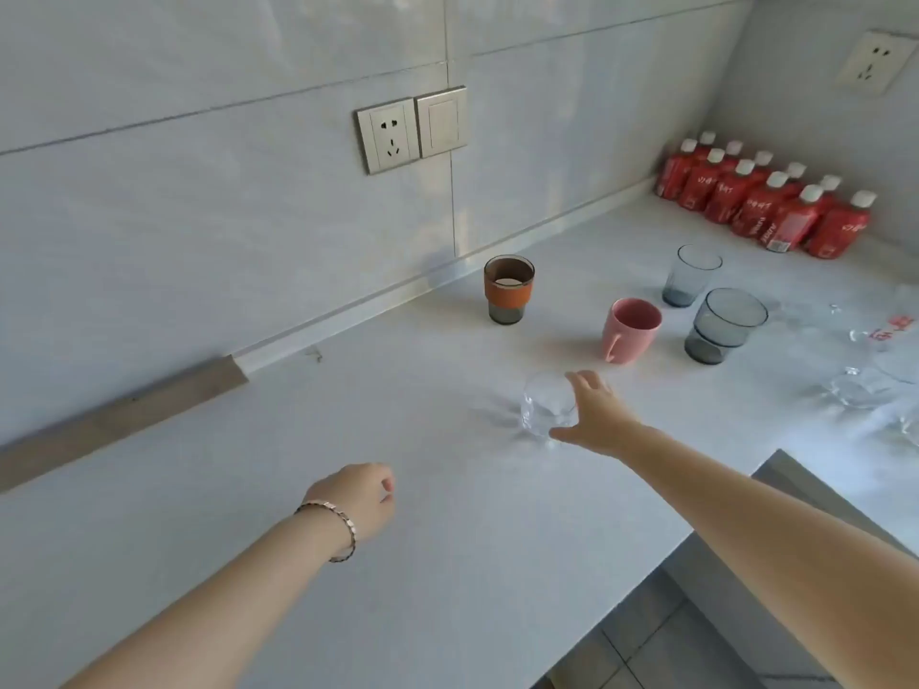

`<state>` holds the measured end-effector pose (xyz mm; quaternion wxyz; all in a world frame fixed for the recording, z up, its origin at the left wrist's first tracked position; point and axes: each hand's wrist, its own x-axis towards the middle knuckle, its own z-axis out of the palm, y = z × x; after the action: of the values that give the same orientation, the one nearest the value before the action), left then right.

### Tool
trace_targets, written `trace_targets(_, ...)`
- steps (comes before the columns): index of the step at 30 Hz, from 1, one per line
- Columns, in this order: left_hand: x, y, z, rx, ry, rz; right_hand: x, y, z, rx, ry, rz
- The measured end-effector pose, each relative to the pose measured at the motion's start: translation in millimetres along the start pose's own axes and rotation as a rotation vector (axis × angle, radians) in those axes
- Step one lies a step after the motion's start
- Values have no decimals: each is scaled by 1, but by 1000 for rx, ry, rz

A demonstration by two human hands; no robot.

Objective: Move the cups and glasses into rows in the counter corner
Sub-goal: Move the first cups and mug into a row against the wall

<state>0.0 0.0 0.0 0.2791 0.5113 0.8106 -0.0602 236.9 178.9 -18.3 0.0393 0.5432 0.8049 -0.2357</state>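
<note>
Right hand (594, 415) fingers spread apart around a clear glass (549, 407) mid-tabletop (248, 464), about to grip, contact unclear. Left hand (355, 499) loosely curled, empty. Pink ceramic mug (630, 330), smoky tumblers (723, 324), orange-sleeved cup (508, 289) scattered short of corner, where red bottles (766, 203) stand in rows.

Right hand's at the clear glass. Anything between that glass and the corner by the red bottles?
Yes. The pink mug and two blue-grey glasses stand between the clear glass and the red bottles. The right hand reaches it unobstructed.
</note>
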Motion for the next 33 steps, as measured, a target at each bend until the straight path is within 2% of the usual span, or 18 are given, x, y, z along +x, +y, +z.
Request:
trace_targets(2,20,13,2,-45,-11,-26,24,7,-3,-21,-32,-80)
trace_targets(5,51,34,-1,-129,-30,-80,58,16,-5,-34,-177,-180)
trace_targets(8,75,55,-10,-239,-2,-132,75,29,-3,34,-225,-207)
trace_targets(14,141,115,-36,-356,70,-95,101,52,-13,321,-176,-132)
trace_targets(20,261,186,-91,-411,305,-26,142,62,-45,397,-21,-98)
trace_targets(24,322,205,-100,-382,234,-65,161,62,-49,424,8,-93)
trace_targets(28,329,206,-94,-378,316,-67,167,60,-43,460,-10,-67)
trace_targets(33,267,171,-67,-540,484,-35,157,45,-37,409,-70,-95)
